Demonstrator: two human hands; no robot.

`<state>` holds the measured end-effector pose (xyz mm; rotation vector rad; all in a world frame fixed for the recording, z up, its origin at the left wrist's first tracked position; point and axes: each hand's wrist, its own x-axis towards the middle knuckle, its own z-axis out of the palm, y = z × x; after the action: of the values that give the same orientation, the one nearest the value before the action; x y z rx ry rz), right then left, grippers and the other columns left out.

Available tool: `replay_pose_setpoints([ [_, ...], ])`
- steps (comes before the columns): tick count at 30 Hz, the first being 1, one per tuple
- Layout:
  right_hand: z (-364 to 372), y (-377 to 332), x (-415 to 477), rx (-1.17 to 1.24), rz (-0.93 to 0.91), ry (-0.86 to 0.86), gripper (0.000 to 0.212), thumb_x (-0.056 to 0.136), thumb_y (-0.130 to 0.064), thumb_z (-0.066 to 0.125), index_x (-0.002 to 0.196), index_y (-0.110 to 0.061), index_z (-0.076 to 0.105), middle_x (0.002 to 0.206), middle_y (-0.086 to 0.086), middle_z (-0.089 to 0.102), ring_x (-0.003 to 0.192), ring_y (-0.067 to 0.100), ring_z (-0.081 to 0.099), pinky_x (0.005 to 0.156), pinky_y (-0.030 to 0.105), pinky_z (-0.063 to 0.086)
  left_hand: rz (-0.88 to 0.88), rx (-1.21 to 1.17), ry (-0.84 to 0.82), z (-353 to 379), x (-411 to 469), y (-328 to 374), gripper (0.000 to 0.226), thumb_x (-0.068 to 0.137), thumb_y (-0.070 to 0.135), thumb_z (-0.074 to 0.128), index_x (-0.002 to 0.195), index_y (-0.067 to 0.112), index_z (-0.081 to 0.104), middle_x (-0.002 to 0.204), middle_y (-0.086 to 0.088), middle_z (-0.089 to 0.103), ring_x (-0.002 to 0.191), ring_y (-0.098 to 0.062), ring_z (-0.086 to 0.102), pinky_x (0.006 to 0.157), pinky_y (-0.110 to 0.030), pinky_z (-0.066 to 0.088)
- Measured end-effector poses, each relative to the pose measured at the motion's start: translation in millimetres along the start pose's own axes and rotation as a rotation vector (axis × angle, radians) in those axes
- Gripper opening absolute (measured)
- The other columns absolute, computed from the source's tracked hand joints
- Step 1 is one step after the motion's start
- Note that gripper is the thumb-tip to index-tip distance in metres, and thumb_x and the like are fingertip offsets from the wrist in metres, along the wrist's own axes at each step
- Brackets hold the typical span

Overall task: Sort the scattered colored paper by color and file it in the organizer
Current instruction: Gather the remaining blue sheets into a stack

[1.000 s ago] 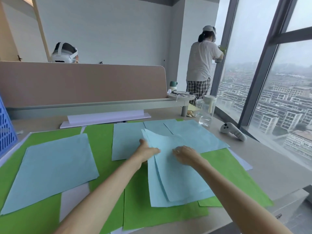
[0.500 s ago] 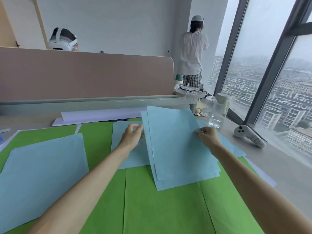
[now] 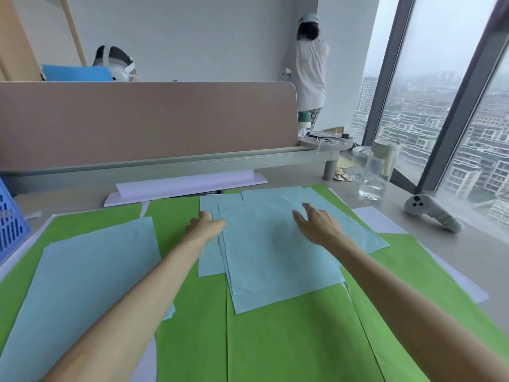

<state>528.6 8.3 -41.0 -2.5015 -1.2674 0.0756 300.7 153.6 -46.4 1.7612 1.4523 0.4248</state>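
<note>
blue stack lies mid-table under both hands

the blue stack lies flat on green sheets at the table's middle. the right hand is over its far part, fingers spread and released. the left hand sits at the stack's left edge with fingers curled; whether it grips paper i cannot tell. a lone blue sheet lies near left. the organizer stands far left. a jug and controller sit far right.

The pale desk carries green sheets and white sheets spread flat, a white board along its back, a blue basket at the left edge, a glass jug and a controller near the window
</note>
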Motion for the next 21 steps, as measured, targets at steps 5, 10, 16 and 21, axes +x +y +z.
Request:
replay_pose_setpoints([
  [5, -8, 30, 11, -0.124, 0.231, -0.153, 0.075, 0.092, -0.067, 0.020, 0.142, -0.014, 0.037, 0.149, 0.026, 0.030, 0.142, 0.037, 0.022, 0.113, 0.050, 0.022, 0.030, -0.232, -0.007, -11, -2, 3, 0.073, 0.072, 0.032, 0.059, 0.136, 0.007, 0.032, 0.138, -0.016, 0.042, 0.124, -0.031, 0.047, 0.099, -0.037, 0.042],
  [10, 4, 4, -2, -0.139, 0.068, -0.122, 0.068, 0.093, -0.065, 0.022, 0.124, -0.011, 0.049, 0.127, 0.020, 0.054, 0.120, 0.033, 0.050, 0.087, 0.038, 0.042, 0.025, -0.447, -0.013, -2, -5, 8, 0.047, 0.085, 0.009, 0.062, 0.122, 0.001, 0.034, 0.109, -0.013, 0.054, 0.092, -0.026, 0.056, 0.072, -0.032, 0.048],
  [16, -7, -10, 5, 0.007, 0.004, -0.094, 0.062, 0.095, -0.059, 0.031, 0.140, -0.019, 0.042, 0.135, 0.013, 0.052, 0.127, 0.029, 0.046, 0.097, 0.039, 0.041, 0.072, -0.420, -0.048, 13, -15, 10, 0.033, 0.089, 0.005, 0.054, 0.116, 0.007, 0.035, 0.105, -0.009, 0.051, 0.093, -0.024, 0.052, 0.072, -0.030, 0.045],
  [21, 11, -3, 5, -0.029, 0.020, -0.234, 0.069, 0.095, -0.060, 0.027, 0.141, -0.010, 0.037, 0.147, 0.020, 0.035, 0.138, 0.032, 0.029, 0.111, 0.041, 0.029, 0.087, -0.445, -0.057, 3, -13, 5, 0.034, 0.089, 0.011, 0.058, 0.119, 0.007, 0.042, 0.108, -0.006, 0.055, 0.096, -0.022, 0.055, 0.071, -0.029, 0.044],
])
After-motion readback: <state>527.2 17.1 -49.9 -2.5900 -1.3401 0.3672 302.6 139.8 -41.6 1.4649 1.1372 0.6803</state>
